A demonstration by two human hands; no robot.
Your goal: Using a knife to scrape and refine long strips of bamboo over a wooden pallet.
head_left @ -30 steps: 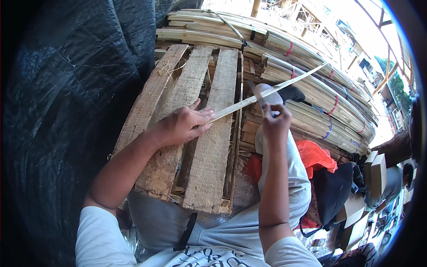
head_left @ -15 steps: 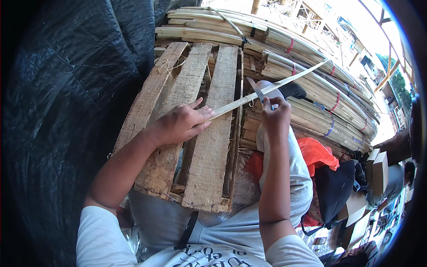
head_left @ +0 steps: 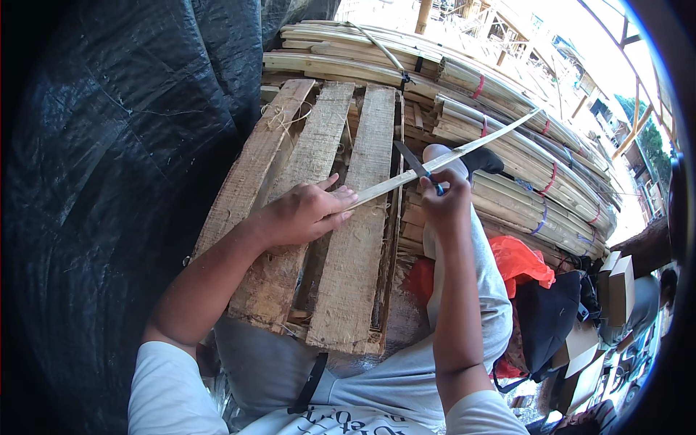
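Observation:
A long, thin, pale wooden strip (head_left: 391,184) slants across a slatted wooden pallet (head_left: 355,272) over my lap, its far end reaching up to the right. My left hand (head_left: 313,212) rests above the slats with its fingers on the strip's near end, the index finger raised. In my right hand (head_left: 446,201) is a knife (head_left: 410,158) with a blue handle. Its blade crosses the strip just left of that hand and points up and left. The strip bows slightly beyond the blade. My right fingers hide most of the handle.
Bundles of wooden slats (head_left: 500,148), tied with coloured bands, are stacked behind the pallet. Dark plastic sheeting (head_left: 130,181) hangs at the left. A red plastic bag (head_left: 520,262), a black bag (head_left: 545,319) and cardboard boxes (head_left: 620,290) lie at the right. Thin shavings (head_left: 283,116) cling to the pallet.
My right hand and the knife have shifted a little left along the strip, toward my left hand. The strip bends slightly more. The whole view has moved slightly.

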